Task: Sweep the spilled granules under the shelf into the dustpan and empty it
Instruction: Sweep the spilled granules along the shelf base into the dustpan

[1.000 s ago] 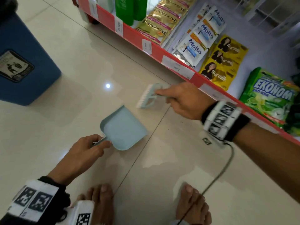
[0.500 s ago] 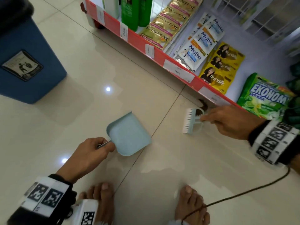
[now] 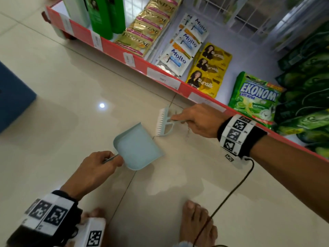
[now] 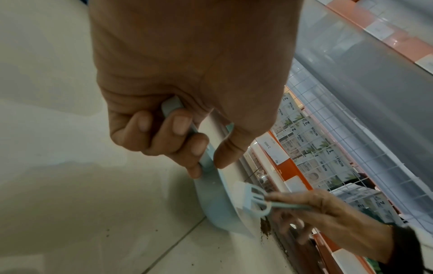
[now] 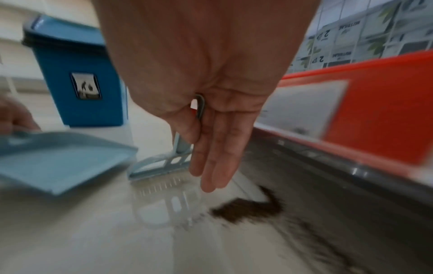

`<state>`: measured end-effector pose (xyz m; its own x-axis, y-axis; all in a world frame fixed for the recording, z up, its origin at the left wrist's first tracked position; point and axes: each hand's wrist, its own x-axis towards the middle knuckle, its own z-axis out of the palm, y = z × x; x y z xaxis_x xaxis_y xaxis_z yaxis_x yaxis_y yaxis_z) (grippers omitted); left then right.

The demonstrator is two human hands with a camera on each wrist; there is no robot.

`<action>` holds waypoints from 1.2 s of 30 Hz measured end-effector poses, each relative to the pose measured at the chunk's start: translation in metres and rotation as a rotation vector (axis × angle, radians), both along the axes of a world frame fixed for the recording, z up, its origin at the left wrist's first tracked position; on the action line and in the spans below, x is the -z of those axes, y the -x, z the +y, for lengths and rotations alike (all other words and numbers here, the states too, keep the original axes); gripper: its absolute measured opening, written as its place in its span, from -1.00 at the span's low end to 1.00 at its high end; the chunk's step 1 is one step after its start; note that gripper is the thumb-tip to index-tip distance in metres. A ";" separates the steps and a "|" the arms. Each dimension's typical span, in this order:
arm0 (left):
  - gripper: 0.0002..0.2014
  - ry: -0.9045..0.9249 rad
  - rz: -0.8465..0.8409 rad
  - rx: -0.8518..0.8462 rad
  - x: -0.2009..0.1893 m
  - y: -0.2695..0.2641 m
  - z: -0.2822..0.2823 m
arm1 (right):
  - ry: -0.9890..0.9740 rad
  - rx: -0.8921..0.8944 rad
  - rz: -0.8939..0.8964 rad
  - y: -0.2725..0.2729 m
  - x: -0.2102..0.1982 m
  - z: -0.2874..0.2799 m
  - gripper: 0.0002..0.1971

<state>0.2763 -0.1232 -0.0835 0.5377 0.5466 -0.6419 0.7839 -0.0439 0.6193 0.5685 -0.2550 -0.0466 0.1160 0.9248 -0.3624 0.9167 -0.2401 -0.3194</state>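
Observation:
A light-blue dustpan lies on the tiled floor with its mouth toward the shelf. My left hand grips its handle; the left wrist view shows the fingers curled round it. My right hand pinches the handle of a small light-blue brush, whose white bristles touch the floor just beyond the pan's far corner. Brown granules lie in a smeared patch on the floor right of the brush, beside the shelf's base. Granules also show just past the pan's edge.
The red-edged bottom shelf carries sachets, bottles and green packs, and its dark underside is close on the right. A blue bin stands at the left. My bare feet and a black cable are near the bottom edge.
The brush swung right to the shelf's base half a second ago and has now come back left, up to the dustpan's mouth. The dustpan and left hand have barely moved.

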 end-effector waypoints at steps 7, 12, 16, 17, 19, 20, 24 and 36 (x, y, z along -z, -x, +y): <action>-0.66 -0.002 -0.007 0.032 0.004 -0.022 -0.002 | 0.055 0.228 -0.039 -0.030 -0.015 -0.080 -0.52; -0.68 0.008 -0.018 0.055 0.006 -0.032 -0.004 | -0.189 0.279 0.085 -0.008 -0.014 -0.069 -0.51; -0.67 0.013 -0.039 0.058 0.005 -0.036 -0.007 | -0.246 0.369 0.044 0.010 0.006 -0.023 -0.51; -0.68 0.009 -0.043 0.060 0.005 -0.037 -0.007 | -0.223 0.365 -0.023 0.012 0.012 -0.010 -0.50; -0.68 -0.004 -0.044 0.067 0.004 -0.037 -0.007 | -0.191 0.358 -0.190 0.016 0.020 0.013 -0.50; -0.67 -0.010 -0.043 0.070 0.003 -0.037 -0.007 | -0.180 0.367 -0.255 0.018 0.022 0.021 -0.52; -0.64 -0.022 -0.042 0.070 0.003 -0.038 -0.007 | -0.090 0.399 -0.407 0.023 0.028 0.030 -0.73; -0.64 0.004 -0.077 0.079 0.010 -0.043 -0.009 | 0.015 0.484 -0.271 0.011 -0.002 -0.058 -0.71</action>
